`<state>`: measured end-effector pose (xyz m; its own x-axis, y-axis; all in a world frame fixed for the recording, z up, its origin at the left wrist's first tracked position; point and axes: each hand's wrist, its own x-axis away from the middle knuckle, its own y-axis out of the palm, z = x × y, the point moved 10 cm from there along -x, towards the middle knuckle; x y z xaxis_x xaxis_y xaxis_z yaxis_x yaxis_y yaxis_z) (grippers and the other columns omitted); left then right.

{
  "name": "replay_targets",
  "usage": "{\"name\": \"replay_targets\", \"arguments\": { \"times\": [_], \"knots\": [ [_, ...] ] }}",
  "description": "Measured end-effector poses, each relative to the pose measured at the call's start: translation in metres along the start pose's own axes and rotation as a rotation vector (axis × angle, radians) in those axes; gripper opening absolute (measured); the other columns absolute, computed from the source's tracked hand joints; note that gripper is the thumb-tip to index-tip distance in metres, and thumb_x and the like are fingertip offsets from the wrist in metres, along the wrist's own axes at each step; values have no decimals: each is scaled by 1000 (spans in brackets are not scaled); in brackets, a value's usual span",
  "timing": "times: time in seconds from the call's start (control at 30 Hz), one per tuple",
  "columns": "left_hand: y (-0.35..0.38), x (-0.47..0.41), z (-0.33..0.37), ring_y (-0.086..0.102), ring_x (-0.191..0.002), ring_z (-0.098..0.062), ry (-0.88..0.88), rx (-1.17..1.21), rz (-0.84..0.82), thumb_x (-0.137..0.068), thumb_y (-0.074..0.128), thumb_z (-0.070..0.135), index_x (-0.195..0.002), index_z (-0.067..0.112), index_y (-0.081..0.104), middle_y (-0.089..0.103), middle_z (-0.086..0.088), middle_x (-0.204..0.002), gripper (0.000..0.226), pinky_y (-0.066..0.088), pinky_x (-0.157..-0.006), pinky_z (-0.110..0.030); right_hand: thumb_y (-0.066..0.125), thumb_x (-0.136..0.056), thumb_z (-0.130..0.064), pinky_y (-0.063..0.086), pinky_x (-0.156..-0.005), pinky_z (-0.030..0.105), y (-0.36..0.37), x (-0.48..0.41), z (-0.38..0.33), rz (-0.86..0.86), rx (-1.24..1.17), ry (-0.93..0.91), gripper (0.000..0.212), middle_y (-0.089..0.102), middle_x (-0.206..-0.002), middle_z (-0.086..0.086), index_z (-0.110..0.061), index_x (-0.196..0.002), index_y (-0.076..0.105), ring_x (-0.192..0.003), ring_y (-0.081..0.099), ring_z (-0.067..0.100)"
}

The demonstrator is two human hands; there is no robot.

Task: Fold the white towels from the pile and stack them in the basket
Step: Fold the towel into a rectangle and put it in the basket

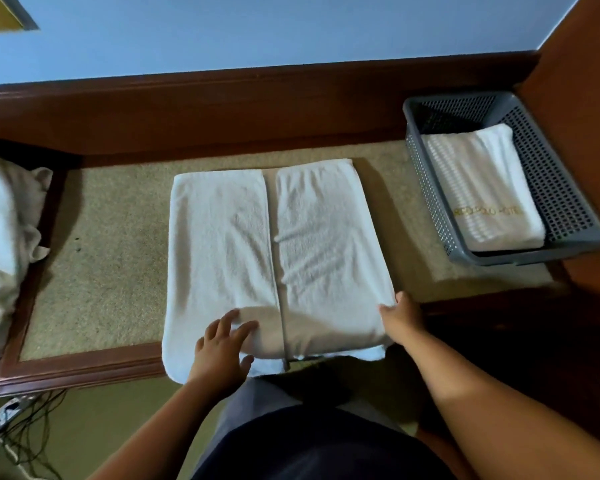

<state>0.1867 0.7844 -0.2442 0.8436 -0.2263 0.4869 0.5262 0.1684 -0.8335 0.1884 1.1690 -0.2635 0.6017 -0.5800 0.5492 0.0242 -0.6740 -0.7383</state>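
Observation:
A white towel [274,251] lies flat on the beige table top, both long sides folded in so that they meet along a centre seam. My left hand [222,348] rests on its near left part with fingers spread and straight. At the near right edge of the towel my right hand [400,317] grips the cloth, fingers tucked under the fold. A grey perforated basket [430,202] stands at the right and holds a folded white towel [482,188] with gold lettering. The pile of unfolded white towels [4,244] sits at the far left.
The table [101,258] has a dark wooden rim, with a raised wooden ledge and a blue wall behind it. Cables and a power strip [4,420] lie on the floor at lower left. An orange-brown wooden panel [582,81] rises at the right.

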Motion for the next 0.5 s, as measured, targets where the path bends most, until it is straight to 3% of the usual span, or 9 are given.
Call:
{"name": "replay_targets", "arguments": {
  "times": [0.07,0.2,0.27,0.37,0.5],
  "knots": [
    [3,3,-1,16,-148,-25,-4,39,17,-91,62,45,-149,48,31,9,8,-164,66,30,-116,-45,71,-87,-14,44,-82,31,0,8,9,-36,-99,-11,43,61,-122,21,0,-123,51,-107,60,33],
    [-1,0,-1,17,-147,-22,43,23,-8,-93,58,47,-149,50,29,8,13,-163,63,30,-115,-41,79,-83,-15,45,-92,35,-2,16,24,-81,-180,58,69,57,-132,20,-2,-140,42,-117,58,34],
    [-7,-3,-8,26,-143,-20,72,24,-17,-94,58,46,-148,47,35,18,12,-159,59,33,-113,-39,76,-85,-16,47,-89,34,1,19,18,-106,-160,68,61,60,-129,19,-2,-138,48,-116,60,34],
    [-15,-8,-37,49,-126,-14,4,113,-18,-94,58,45,-140,39,47,42,10,-139,48,40,-106,-36,68,-90,-18,47,-76,30,14,37,-17,-128,-167,20,33,69,-113,16,-1,-118,63,-102,66,32],
    [-13,-6,-94,63,-102,-16,-229,526,-40,-96,62,34,-124,23,61,64,1,-113,30,50,-90,-34,57,-97,-20,46,-77,30,55,75,-69,-109,-251,-22,31,70,-113,18,-1,-120,64,-99,66,33]
  ]
}}
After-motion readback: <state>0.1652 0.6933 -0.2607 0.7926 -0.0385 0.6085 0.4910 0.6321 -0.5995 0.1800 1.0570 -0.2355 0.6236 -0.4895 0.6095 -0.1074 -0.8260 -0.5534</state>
